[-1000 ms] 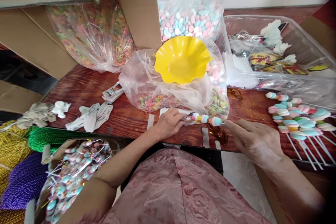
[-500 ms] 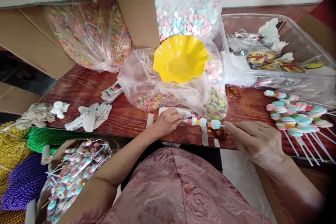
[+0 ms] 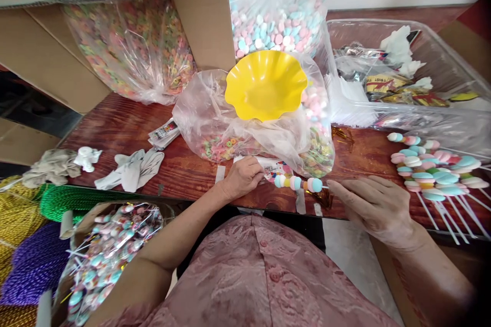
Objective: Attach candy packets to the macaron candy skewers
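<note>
A candy skewer (image 3: 298, 183) with pastel marshmallow pieces lies across the near edge of the wooden table (image 3: 126, 127). My right hand (image 3: 374, 207) pinches its stick end at the right. My left hand (image 3: 242, 178) is closed on a small clear printed wrapper (image 3: 276, 167) at the skewer's left tip. Just behind them sits a clear bag of ring candies (image 3: 226, 145) with a yellow scalloped bowl (image 3: 265, 84) resting on top.
Several finished skewers (image 3: 433, 173) lie at the right. A clear plastic bin (image 3: 429, 76) holds wrappers and tissues. Bags of pastel candies (image 3: 280, 23) and ring candies (image 3: 134, 56) stand behind, by a cardboard box (image 3: 199, 10). Wrapped skewers (image 3: 107, 255) fill a container at lower left.
The skewer has shifted slightly left toward the wrapper in my left hand. Both hands stay close to where they were.
</note>
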`<state>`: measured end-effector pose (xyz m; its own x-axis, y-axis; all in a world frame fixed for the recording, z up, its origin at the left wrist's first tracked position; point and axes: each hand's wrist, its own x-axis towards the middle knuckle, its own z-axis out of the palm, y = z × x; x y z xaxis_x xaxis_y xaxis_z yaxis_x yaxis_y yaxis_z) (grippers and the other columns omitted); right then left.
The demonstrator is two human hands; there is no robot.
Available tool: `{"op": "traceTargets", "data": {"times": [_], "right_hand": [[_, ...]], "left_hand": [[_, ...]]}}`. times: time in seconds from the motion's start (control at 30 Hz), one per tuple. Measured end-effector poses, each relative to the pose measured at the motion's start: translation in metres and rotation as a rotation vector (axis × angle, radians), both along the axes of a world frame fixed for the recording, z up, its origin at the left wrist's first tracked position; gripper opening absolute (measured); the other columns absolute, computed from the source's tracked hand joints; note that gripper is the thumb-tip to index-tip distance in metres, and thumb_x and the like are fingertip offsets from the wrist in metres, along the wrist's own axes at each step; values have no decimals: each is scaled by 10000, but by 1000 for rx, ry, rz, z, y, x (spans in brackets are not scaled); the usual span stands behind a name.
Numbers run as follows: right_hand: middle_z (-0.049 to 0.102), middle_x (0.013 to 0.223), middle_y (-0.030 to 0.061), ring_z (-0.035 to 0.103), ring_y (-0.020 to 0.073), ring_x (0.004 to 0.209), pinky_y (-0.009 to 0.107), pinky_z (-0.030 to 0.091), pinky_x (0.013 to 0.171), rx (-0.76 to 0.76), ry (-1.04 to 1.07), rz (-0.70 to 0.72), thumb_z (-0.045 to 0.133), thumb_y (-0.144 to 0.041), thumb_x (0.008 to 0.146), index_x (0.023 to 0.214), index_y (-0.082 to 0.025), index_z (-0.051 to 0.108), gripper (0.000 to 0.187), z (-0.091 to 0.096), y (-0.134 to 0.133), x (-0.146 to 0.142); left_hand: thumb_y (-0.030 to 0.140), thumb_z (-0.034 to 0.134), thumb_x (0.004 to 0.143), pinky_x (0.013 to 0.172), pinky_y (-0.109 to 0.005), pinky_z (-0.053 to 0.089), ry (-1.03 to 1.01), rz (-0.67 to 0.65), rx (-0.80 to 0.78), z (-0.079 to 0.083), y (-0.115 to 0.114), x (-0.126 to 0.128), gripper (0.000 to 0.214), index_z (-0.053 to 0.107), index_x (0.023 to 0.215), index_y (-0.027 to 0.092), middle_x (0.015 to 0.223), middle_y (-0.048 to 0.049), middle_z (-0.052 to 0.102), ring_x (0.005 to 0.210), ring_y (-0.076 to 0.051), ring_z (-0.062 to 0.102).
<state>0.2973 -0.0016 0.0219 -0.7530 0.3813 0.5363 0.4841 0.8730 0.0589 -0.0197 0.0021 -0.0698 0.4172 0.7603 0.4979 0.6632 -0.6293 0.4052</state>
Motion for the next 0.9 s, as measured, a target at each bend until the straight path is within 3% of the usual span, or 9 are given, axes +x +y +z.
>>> {"op": "traceTargets", "data": {"times": [0.23,0.37,0.5,0.9], "right_hand": [[721,843,7,633,137,673,293,437,618,41,-40,-15,556,-91,878,1104,-230,677,291,-4,0,3],[694,765,5,601,118,646,275,411,618,138,-81,-91,558,-60,865,1073,-191,689,278,-3,3,-1],[661,696,-9,566,104,596,264,388,600,204,-57,-145,599,-62,849,1144,-168,673,323,-3,8,3],[700,826,48,652,140,701,234,479,633,30,188,-151,617,6,818,1094,-182,666,337,-10,4,10]], "left_hand": [[135,523,883,663,-269,453,-62,-79,-8,0,2,-1,177,616,736,168,703,-31,605,704,-150,548],[148,531,913,687,-259,457,-54,-160,35,0,2,-2,177,653,785,164,758,-47,636,739,-148,567],[222,537,947,684,-257,455,-54,-161,26,1,1,-2,205,663,793,173,761,-47,637,734,-143,567],[318,643,906,604,-221,396,-228,-69,-114,7,4,-1,262,600,703,157,663,5,587,630,-102,524]]}}
